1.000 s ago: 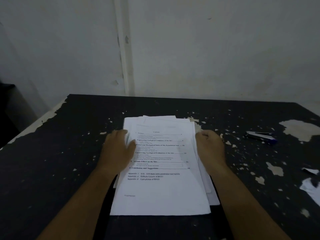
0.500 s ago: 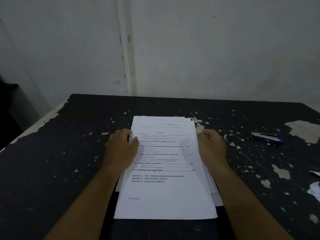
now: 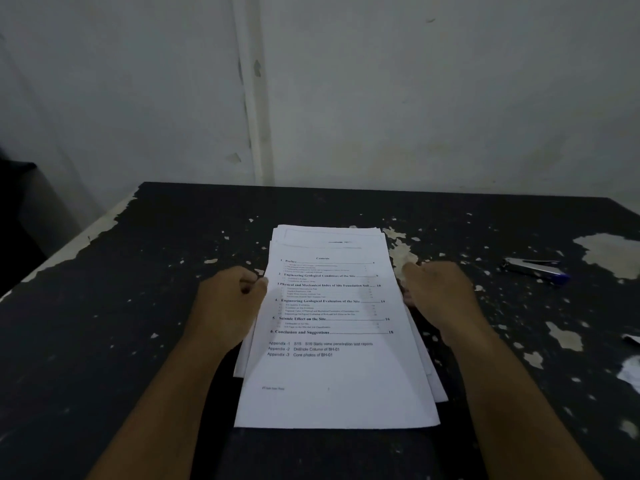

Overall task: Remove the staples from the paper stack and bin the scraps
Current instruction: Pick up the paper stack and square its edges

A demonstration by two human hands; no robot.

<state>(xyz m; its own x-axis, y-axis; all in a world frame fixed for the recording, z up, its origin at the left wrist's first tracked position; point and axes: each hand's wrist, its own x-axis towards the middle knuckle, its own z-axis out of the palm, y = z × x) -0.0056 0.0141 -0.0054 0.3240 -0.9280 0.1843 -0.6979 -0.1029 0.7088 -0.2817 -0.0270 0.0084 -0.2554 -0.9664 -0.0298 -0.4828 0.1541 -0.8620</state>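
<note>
The stack lies flat on the worktop, sheets slightly fanned. The left hand and right hand curl round its side edges. The sheets are probably light, limp and slippery, so support both long edges.

Blocked in the middle by the paper stack, with the left hand gripping its left edge and the right hand close against its right edge. Open to pass over bare table left of the left hand, out to the table's edge. Open too behind the stack, up to the wall. Tighter on the right: stapler lying well apart from the right hand, paper scraps nearer, at the far right.
</note>
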